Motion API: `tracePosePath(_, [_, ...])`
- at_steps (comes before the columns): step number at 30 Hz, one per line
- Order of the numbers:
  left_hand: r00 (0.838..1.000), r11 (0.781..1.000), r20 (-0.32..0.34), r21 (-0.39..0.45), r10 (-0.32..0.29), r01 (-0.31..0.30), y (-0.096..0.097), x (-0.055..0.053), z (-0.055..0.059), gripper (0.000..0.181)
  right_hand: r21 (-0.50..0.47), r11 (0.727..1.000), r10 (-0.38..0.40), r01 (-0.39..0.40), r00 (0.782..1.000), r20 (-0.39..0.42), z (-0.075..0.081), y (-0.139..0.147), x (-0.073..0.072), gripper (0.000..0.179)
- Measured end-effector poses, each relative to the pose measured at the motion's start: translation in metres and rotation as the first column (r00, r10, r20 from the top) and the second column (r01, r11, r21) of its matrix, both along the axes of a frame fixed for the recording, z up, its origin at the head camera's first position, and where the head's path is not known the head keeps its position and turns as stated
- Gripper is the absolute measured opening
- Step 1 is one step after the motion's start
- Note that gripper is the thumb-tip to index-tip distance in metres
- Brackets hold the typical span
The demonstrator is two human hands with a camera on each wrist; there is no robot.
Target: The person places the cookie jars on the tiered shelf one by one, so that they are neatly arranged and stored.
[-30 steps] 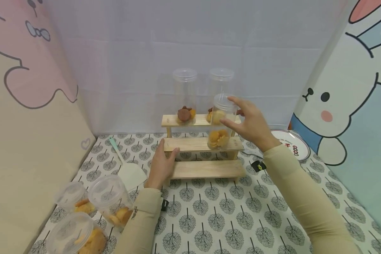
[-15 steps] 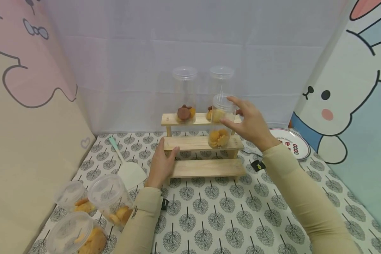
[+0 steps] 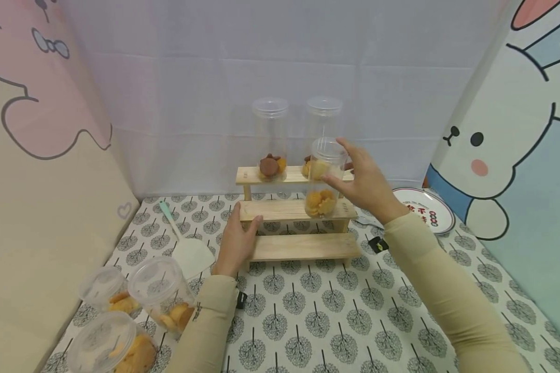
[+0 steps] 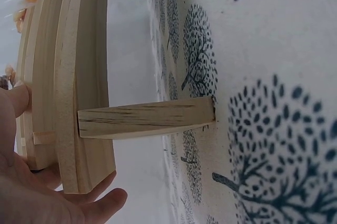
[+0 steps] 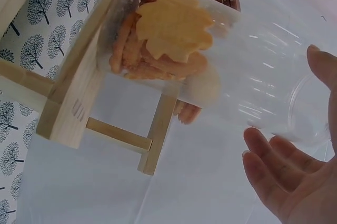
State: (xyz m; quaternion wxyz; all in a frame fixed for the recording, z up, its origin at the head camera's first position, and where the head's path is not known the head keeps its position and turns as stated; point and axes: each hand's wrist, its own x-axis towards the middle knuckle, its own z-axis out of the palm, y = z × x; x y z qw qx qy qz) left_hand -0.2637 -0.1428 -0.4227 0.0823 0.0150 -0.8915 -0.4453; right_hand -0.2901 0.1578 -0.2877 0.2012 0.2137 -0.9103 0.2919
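A three-step wooden stand (image 3: 303,247) stands on the patterned cloth. At its left end my left hand (image 3: 238,241) grips the middle step, thumb in front; in the left wrist view the fingers pass behind the board ends. On the right part of that step a clear lidded jar (image 3: 327,178) stands upright, with scalloped yellow cookies (image 5: 176,27) at its bottom. Around the jar's upper part lies my right hand (image 3: 366,181), thumb and fingers spread apart on either side. In the right wrist view its fingertips (image 5: 254,134) lie loosely right at the jar's wall.
Two taller jars, a left one (image 3: 269,140) and a right one (image 3: 324,116), stand on the top step. Several lidded jars of cookies (image 3: 156,282) fill the front left. Behind them lies a white spatula (image 3: 191,254) with a mint handle. A plate (image 3: 424,199) lies at the right.
The fingers of my right hand have spread slightly away from the jar's lid, while the jar stays on the middle step. My left hand keeps its place on the stand.
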Motion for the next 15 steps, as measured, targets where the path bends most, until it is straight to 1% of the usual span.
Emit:
tracePosePath(3, [1.0,1.0,-0.001,0.004,0.004,-0.004,0.0,-0.001,-0.001,0.088,-0.021,1.0,0.005,-0.004,1.0,0.017,-0.001,0.001,0.0,0.097])
tracePosePath(6, [1.0,1.0,-0.009,0.003,0.007,-0.007,-0.001,-0.002,-0.001,0.088,-0.051,0.999,0.015,-0.013,1.0,0.025,-0.002,0.004,0.001,0.099])
tracePosePath(10, [1.0,1.0,-0.015,0.006,0.008,-0.008,-0.002,-0.002,-0.002,0.089,-0.094,0.995,0.016,-0.013,0.999,0.028,-0.007,0.011,0.004,0.097])
tracePosePath(13, [1.0,1.0,-0.009,0.008,0.006,-0.006,-0.004,-0.003,-0.003,0.089,-0.107,0.994,-0.001,0.005,0.999,0.033,-0.016,0.02,0.007,0.093])
tracePosePath(15, [1.0,1.0,-0.005,0.008,0.009,-0.009,-0.005,-0.003,-0.003,0.09,-0.099,0.995,-0.02,0.026,0.998,0.054,-0.024,0.026,0.01,0.09])
